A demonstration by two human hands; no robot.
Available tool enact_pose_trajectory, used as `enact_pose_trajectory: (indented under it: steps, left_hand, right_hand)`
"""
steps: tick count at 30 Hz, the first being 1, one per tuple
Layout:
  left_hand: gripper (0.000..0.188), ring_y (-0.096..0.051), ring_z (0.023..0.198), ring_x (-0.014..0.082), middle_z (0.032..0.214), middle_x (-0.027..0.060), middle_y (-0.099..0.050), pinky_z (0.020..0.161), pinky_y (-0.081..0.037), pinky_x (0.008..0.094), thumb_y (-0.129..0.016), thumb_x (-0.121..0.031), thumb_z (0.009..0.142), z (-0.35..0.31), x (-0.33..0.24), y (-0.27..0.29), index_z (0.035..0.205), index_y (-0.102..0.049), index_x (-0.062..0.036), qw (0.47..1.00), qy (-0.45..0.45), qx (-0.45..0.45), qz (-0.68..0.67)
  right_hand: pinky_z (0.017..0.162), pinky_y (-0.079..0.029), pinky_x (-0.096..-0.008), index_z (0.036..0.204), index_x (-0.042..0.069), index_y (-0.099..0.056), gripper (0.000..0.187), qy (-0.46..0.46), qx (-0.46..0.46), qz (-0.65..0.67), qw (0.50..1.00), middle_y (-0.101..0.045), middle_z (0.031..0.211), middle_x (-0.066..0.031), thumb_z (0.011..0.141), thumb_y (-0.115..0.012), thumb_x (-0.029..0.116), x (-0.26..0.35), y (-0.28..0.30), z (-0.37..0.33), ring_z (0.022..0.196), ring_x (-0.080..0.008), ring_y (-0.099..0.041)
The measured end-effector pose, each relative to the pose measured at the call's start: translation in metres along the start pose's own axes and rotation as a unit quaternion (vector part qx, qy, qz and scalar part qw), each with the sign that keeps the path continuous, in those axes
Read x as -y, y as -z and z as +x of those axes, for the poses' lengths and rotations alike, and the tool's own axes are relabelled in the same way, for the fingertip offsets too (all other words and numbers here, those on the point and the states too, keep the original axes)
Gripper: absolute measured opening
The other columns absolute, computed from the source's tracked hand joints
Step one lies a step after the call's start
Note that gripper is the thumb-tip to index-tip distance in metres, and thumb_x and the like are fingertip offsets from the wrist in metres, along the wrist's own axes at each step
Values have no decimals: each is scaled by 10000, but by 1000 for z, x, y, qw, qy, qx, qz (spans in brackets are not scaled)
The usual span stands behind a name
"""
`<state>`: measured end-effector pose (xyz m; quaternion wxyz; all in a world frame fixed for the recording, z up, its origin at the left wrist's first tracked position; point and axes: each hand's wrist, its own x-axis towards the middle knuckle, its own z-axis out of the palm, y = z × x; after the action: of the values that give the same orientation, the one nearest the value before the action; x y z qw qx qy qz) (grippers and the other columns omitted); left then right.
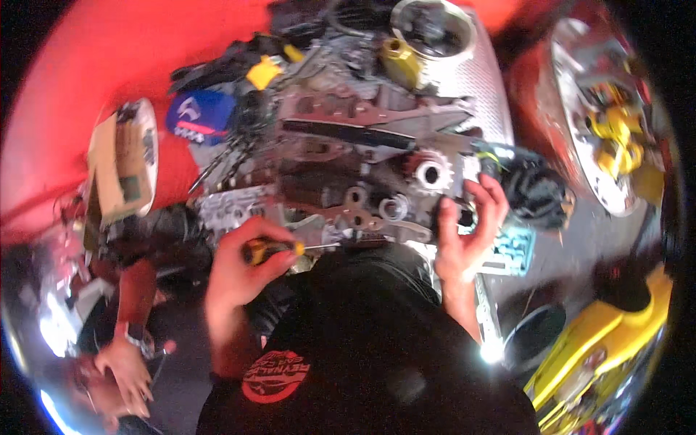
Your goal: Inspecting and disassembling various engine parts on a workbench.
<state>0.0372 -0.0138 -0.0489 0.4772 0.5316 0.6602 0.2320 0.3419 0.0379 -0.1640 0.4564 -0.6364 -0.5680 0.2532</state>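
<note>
My left hand [243, 264] is closed around a screwdriver [264, 251] with a yellow and black handle. Its thin shaft points right, toward the near edge of a greasy metal engine block [319, 190]. At the block's right end, my right hand [467, 235] reaches up with thumb and fingers spread, by dark parts; whether the fingertips touch them is unclear. A toothed metal gear [433, 174] sits on the block just up and left of that hand. Below the gear is a smaller pale ring-shaped part [394, 207].
Behind the block lie a blue cap [200, 116], a yellow container [403, 64] and a round metal tub [467, 32]. A cardboard box [109, 170] stands left, a teal socket tray [513, 251] right. Another person's hand [125, 366] shows at lower left, a yellow body panel [602, 348] at lower right.
</note>
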Motion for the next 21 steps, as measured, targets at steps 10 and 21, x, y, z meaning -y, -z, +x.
enact_pose_trajectory:
  steps: [10,21]
  left_hand:
    - [225,-702,907,220,1011,84,-698,739,-613,373,-778,-105,893,-43,216,-83,1064,-670,-7,904,236,-166,-316]
    - [443,-710,686,301,935,144,-695,572,-637,431,-679,-384,963,25,387,-187,1155,-594,6,666,351,-208,-625]
  right_hand:
    - [1066,-421,-422,1393,37,-532,500,-9,-12,44,999,-459,1475,-182,940,-711,150,-20,-10,-6,1346,-314,-472]
    - [986,-447,-298,1458,16,-472,471,-116,31,163,979,-594,1336,-97,1014,-619,77,-25,-3,-1,1141,-160,-568]
